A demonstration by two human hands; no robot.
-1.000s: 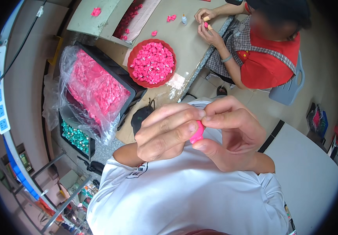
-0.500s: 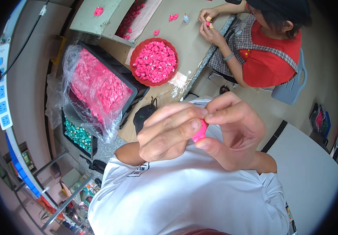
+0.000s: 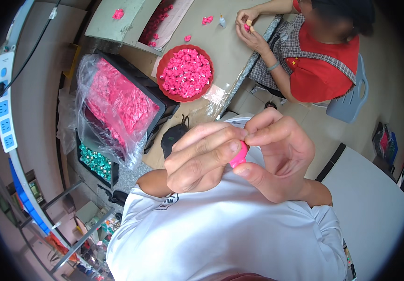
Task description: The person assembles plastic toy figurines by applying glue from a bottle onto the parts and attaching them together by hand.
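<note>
A small glossy pink rounded piece (image 3: 240, 155) is pinched between my two hands, in front of my white shirt. My left hand (image 3: 202, 161) grips it from one side, its fingers bent and the fingertips against the piece. From the other side my right hand (image 3: 283, 154) closes on it, with thumb below and index fingertip above. The fingertips of both hands meet at its top and cover part of it. Its exact kind I cannot make out.
A red scalloped bowl (image 3: 163, 95) of small pink pieces stands on the table. Left of it are a black crate (image 3: 164, 110) with a plastic bag of pink pieces and a tray of green pieces (image 3: 95, 163). Across the table, a seated person (image 3: 321, 65) holds a small piece.
My hands and the pink piece stay almost in place. The whole view has shifted slightly, and the co-worker's head has turned.
</note>
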